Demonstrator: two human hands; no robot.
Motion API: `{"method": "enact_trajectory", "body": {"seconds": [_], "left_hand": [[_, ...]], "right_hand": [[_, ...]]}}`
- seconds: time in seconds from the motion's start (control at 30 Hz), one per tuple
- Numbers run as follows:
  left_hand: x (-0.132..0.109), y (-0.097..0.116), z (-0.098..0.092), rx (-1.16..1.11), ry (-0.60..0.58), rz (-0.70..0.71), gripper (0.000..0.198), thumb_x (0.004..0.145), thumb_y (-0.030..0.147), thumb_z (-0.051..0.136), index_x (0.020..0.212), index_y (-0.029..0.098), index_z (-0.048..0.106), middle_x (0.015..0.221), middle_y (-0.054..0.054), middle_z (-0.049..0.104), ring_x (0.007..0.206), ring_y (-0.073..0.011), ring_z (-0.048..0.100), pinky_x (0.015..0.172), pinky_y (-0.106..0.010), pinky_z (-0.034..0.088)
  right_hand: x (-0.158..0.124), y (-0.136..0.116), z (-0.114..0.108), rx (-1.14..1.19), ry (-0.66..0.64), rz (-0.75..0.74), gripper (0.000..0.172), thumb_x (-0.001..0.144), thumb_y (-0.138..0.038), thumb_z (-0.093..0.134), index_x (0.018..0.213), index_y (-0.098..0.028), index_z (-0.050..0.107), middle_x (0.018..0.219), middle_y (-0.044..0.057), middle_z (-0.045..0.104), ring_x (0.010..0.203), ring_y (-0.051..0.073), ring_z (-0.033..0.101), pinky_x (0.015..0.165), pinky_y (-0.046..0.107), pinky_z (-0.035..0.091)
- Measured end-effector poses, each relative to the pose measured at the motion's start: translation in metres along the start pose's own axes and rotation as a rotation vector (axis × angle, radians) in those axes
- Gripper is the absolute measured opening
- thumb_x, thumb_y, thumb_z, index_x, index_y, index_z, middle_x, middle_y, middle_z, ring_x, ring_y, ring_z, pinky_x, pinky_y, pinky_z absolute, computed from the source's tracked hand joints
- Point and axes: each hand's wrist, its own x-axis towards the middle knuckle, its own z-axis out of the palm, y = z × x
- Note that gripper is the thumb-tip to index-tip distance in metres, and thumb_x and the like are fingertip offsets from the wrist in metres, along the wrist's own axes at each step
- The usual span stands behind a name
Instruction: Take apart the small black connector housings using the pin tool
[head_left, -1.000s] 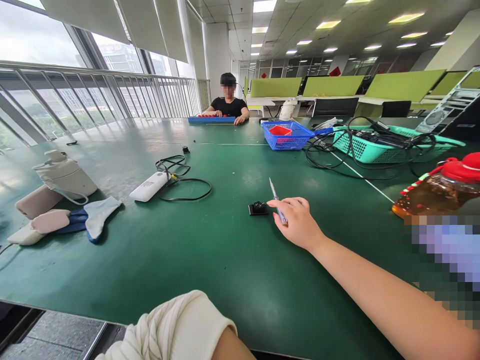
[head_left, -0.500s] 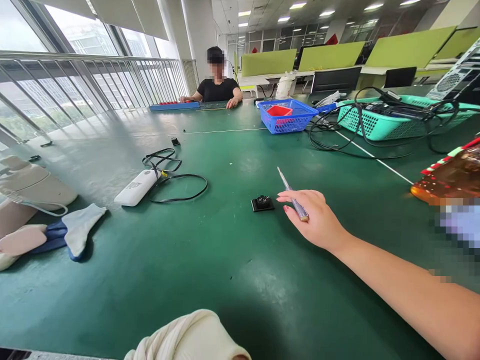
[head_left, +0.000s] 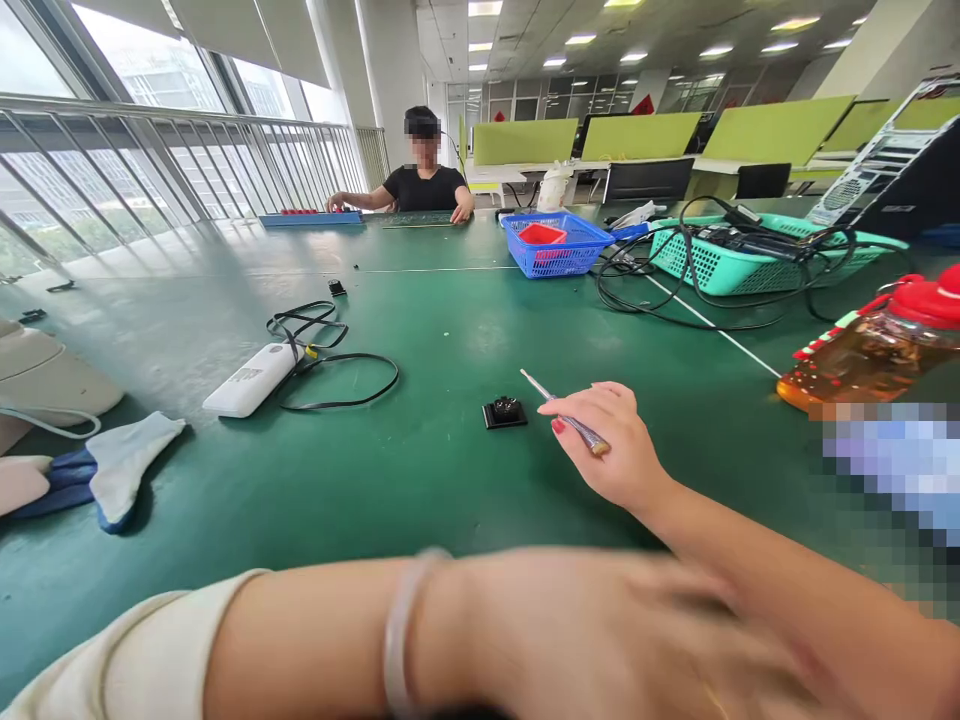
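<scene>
My right hand [head_left: 611,440] holds a thin screwdriver [head_left: 585,432] between thumb and fingers, its tip pointing up and to the left. Just left of that tip a small black square part [head_left: 505,412] with a raised centre lies on the green table [head_left: 420,480]. Across the bottom of the view, close to the camera, my left hand [head_left: 630,630] reaches to the right, with a band on its wrist and a cream sleeve behind it. Motion smears its fingers, so whether they hold anything is unclear.
A white power bank [head_left: 255,380] with a black cable lies left, near a blue-and-white cloth item [head_left: 135,460]. Blue [head_left: 555,255] and turquoise [head_left: 742,270] baskets stand at the back. A red-lidded bottle [head_left: 877,350] is at right. Another person [head_left: 426,188] sits opposite.
My left forearm and hand have swung in across the bottom, where only the sleeve showed before. The screwdriver stays in my right hand, tilted flatter. The view has shifted slightly to the right.
</scene>
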Motion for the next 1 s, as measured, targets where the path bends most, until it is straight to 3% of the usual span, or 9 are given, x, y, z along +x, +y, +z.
{"method": "enact_trajectory", "body": {"seconds": [0.07, 0.13, 0.2, 0.27, 0.43, 0.53, 0.73, 1.0], "left_hand": [[0.005, -0.055, -0.013, -0.037, 0.038, -0.02, 0.031, 0.098, 0.032, 0.049, 0.123, 0.044, 0.063, 0.122, 0.0, 0.068, 0.117, -0.0223, 0.062, 0.099, -0.039, 0.054], [0.004, -0.105, -0.019, -0.063, 0.139, -0.24, 0.03, 0.098, 0.027, 0.047, 0.122, 0.035, 0.064, 0.12, -0.002, 0.069, 0.114, -0.0235, 0.063, 0.104, -0.043, 0.05], [0.001, -0.14, -0.017, -0.073, 0.28, -0.421, 0.029, 0.095, 0.027, 0.052, 0.121, 0.026, 0.064, 0.118, -0.005, 0.07, 0.113, -0.024, 0.062, 0.105, -0.044, 0.048], [-0.003, -0.159, -0.01, -0.076, 0.332, -0.528, 0.033, 0.091, 0.03, 0.058, 0.123, 0.024, 0.062, 0.12, -0.006, 0.069, 0.115, -0.0253, 0.059, 0.106, -0.045, 0.047], [-0.006, -0.17, 0.004, -0.07, 0.166, -0.618, 0.057, 0.082, 0.042, 0.072, 0.134, 0.024, 0.057, 0.122, -0.007, 0.069, 0.125, -0.0304, 0.052, 0.109, -0.049, 0.042], [-0.006, -0.172, 0.006, -0.103, 0.086, -0.65, 0.054, 0.084, 0.039, 0.07, 0.135, 0.025, 0.058, 0.122, -0.007, 0.07, 0.129, -0.031, 0.049, 0.11, -0.05, 0.041], [-0.006, -0.175, 0.008, -0.129, 0.075, -0.651, 0.042, 0.087, 0.03, 0.064, 0.129, 0.025, 0.063, 0.122, -0.005, 0.071, 0.125, -0.0281, 0.053, 0.109, -0.046, 0.043], [-0.006, -0.176, 0.008, -0.15, 0.072, -0.647, 0.042, 0.087, 0.026, 0.063, 0.129, 0.025, 0.062, 0.126, -0.003, 0.069, 0.123, -0.0273, 0.053, 0.11, -0.046, 0.043]], "right_hand": [[0.001, 0.001, -0.001, -0.012, 0.017, -0.032, 0.017, 0.095, -0.031, 0.053, 0.088, -0.024, 0.067, 0.079, 0.0, 0.071, 0.074, 0.017, 0.063, 0.091, 0.04, 0.039], [0.002, 0.001, -0.002, -0.004, 0.026, -0.038, 0.017, 0.093, -0.032, 0.057, 0.081, -0.024, 0.065, 0.073, -0.001, 0.068, 0.069, 0.016, 0.061, 0.088, 0.039, 0.041], [0.003, 0.0, -0.005, 0.015, 0.036, -0.025, 0.017, 0.09, -0.031, 0.062, 0.075, -0.024, 0.063, 0.067, -0.002, 0.065, 0.063, 0.015, 0.057, 0.085, 0.038, 0.043], [0.004, -0.003, -0.008, 0.032, 0.046, -0.03, 0.019, 0.09, -0.029, 0.063, 0.072, -0.024, 0.06, 0.063, -0.003, 0.063, 0.059, 0.014, 0.053, 0.084, 0.038, 0.044], [0.004, -0.008, -0.011, 0.108, -0.046, -0.177, 0.014, 0.09, -0.026, 0.058, 0.076, -0.024, 0.059, 0.062, -0.004, 0.061, 0.057, 0.013, 0.051, 0.085, 0.038, 0.045], [0.003, -0.012, -0.009, 0.125, -0.121, -0.277, 0.011, 0.091, -0.026, 0.058, 0.08, -0.024, 0.059, 0.061, -0.005, 0.059, 0.055, 0.012, 0.049, 0.086, 0.037, 0.046], [0.003, -0.014, -0.007, 0.089, -0.161, -0.301, 0.011, 0.092, -0.026, 0.058, 0.082, -0.023, 0.058, 0.062, -0.005, 0.06, 0.056, 0.012, 0.05, 0.09, 0.038, 0.045], [0.004, -0.015, -0.007, 0.035, -0.16, -0.295, 0.013, 0.092, -0.023, 0.057, 0.078, -0.022, 0.057, 0.06, -0.005, 0.057, 0.057, 0.012, 0.048, 0.092, 0.037, 0.043]]}}
